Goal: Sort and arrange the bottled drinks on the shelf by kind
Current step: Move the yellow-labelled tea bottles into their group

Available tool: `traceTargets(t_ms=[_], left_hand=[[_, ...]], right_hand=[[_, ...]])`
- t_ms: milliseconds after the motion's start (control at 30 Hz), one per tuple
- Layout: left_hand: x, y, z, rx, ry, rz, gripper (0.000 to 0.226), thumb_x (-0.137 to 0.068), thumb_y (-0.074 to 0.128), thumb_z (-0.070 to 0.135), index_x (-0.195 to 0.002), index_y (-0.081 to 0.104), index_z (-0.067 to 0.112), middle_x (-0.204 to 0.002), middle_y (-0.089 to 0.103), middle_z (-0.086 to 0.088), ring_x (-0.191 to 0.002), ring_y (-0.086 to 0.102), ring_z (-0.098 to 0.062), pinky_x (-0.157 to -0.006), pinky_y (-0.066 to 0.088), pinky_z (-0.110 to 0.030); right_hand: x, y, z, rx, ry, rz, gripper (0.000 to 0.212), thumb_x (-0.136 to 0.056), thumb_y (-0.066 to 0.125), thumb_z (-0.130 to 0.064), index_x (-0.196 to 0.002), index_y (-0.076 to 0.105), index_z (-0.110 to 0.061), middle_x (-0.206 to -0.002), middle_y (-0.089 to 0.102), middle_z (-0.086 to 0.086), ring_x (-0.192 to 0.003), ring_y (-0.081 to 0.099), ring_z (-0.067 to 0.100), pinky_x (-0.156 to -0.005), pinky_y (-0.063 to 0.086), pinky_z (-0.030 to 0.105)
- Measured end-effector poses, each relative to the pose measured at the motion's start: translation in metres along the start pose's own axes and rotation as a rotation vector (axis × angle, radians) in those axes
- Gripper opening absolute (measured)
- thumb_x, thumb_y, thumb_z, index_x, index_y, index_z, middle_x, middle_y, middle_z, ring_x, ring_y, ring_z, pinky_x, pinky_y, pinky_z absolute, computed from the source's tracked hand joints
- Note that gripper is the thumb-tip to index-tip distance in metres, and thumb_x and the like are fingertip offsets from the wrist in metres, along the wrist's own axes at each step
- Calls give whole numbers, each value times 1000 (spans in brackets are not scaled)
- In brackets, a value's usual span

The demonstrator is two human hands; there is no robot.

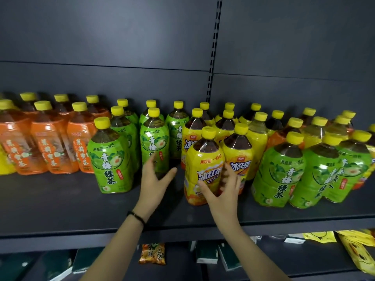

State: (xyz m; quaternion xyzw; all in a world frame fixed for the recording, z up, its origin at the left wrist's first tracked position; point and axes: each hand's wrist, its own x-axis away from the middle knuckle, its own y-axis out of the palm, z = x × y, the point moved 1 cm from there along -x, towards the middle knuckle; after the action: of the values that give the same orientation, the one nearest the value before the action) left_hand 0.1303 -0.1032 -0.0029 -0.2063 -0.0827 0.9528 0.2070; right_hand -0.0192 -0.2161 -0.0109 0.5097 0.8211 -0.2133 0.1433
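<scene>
A dark shelf (60, 201) carries yellow-capped drink bottles. Orange-label bottles (52, 147) stand at the left and green-label bottles (109, 157) left of centre. Yellow-label bottles (239, 157) fill the middle, and more green-label bottles (278, 173) stand at the right with a few orange and yellow ones mixed in behind. My right hand (223, 189) grips the front yellow-label bottle (203, 159), thumb across its lower front and blurred fingers on its right side. My left hand (156, 179) is spread open, holding nothing, in front of a green-label bottle (154, 140).
A slotted upright (213, 49) divides the dark back panel. The shelf's front strip (60, 238) is bare from the left end to the middle. Below, a lower shelf holds snack packets (152, 254), dark boxes (207, 252) and yellow bags (357, 252).
</scene>
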Motion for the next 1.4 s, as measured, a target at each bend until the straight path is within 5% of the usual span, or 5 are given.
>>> traceTargets(t_ms=[133,333,800,1233,1400], left_hand=[[32,16,13,107,-2,-396,100,-61,77,61,-144,28,34,-148,32,13,-134,32,0,-110,33,-28],[36,45,21,95,20,-265,94,-65,85,25,-138,25,33,-135,42,12,-115,41,13,-84,33,4],[-11,5,-4,116,-96,-337,95,-54,88,41,-133,36,33,-130,56,6,-121,53,-13,-99,47,-41],[-32,50,-8,214,-117,-459,93,-61,86,31,-136,31,30,-138,47,6,-127,46,-10,-103,45,-43],[-33,51,-8,222,-118,-450,96,-57,86,34,-136,32,32,-137,47,8,-128,45,-11,-102,45,-38]], right_hand=[[3,-18,8,-98,31,148,36,-88,59,-45,-122,52,-37,-120,46,-4,-109,55,14,-96,49,43],[-17,-25,26,161,67,234,85,-76,78,-20,-146,29,-15,-139,33,18,-130,32,32,-106,27,34],[-37,-28,28,139,67,214,95,-73,80,-21,-147,20,-13,-143,37,14,-133,37,30,-107,36,47],[-61,-37,32,96,100,-13,94,-78,77,-25,-148,15,-21,-146,39,4,-131,42,17,-105,44,38],[-57,-65,-19,216,-118,-10,61,-84,69,-30,-138,42,-19,-132,48,-5,-123,46,9,-100,43,25]])
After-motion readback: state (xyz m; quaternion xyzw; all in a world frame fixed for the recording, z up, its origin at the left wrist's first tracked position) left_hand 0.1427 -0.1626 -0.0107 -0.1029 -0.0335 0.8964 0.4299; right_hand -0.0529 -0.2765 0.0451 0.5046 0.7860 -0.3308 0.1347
